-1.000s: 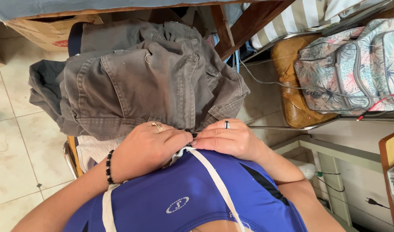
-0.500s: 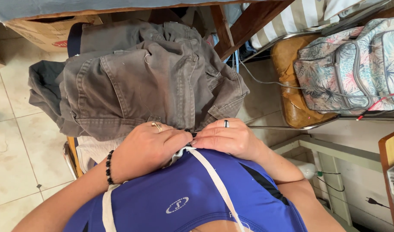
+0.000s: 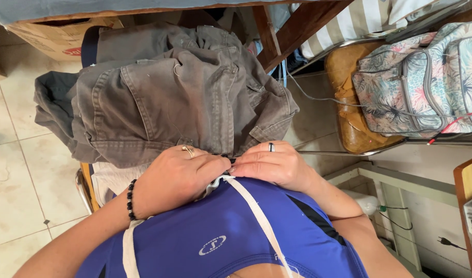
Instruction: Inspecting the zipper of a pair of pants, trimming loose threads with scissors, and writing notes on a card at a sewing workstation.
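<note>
Left hand [image 3: 176, 177] and right hand [image 3: 274, 164], fingers curled, pinch the blue garment [image 3: 230, 231] edge (grey trousers [image 3: 164, 98] piled beyond); work appears underway.

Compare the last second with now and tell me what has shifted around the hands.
Nothing visibly changed. The left hand and right hand stay pressed together at the top edge of the blue garment, fingers meeting by the white strap. The grey trousers and floral backpack lie as before.
</note>
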